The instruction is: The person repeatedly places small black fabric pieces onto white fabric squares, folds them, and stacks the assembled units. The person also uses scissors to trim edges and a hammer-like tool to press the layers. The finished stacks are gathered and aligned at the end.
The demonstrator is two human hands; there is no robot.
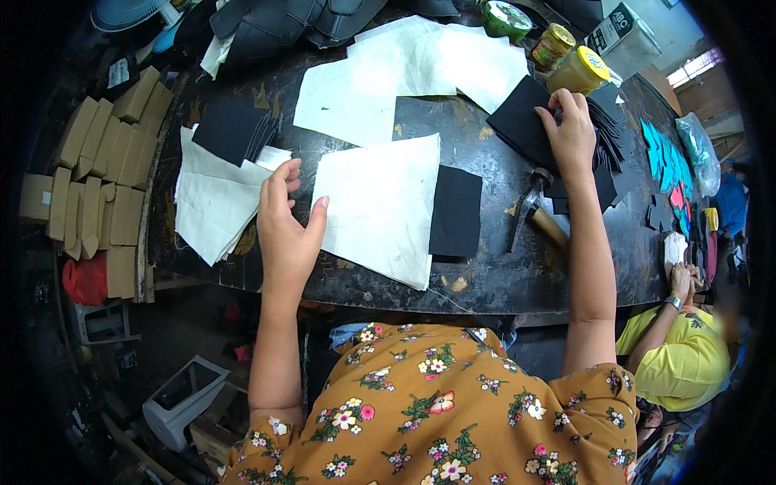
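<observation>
My left hand (284, 222) hovers at the left edge of a stack of white cloth pieces (376, 210), thumb and fingers apart, with nothing in it. A black piece (457, 212) sticks out from beneath that stack on the right. Over a fanned pile of black pieces (608, 133), my right hand (571, 129) has its fingers curled and pinched at the edge of a flat black piece (521, 121). Just below the pile lies a hammer (548, 226) with a wooden handle. More white cloth (212, 202) and a black stack (230, 129) lie left of my left hand.
White sheets (347, 97) spread across the dark worn table (339, 289). Jars (584, 71), a green tub (506, 19) and a white container (622, 40) stand far right. Turquoise pieces (664, 158) lie near a co-worker in yellow (675, 356). Cardboard boxes (101, 149) are stacked left.
</observation>
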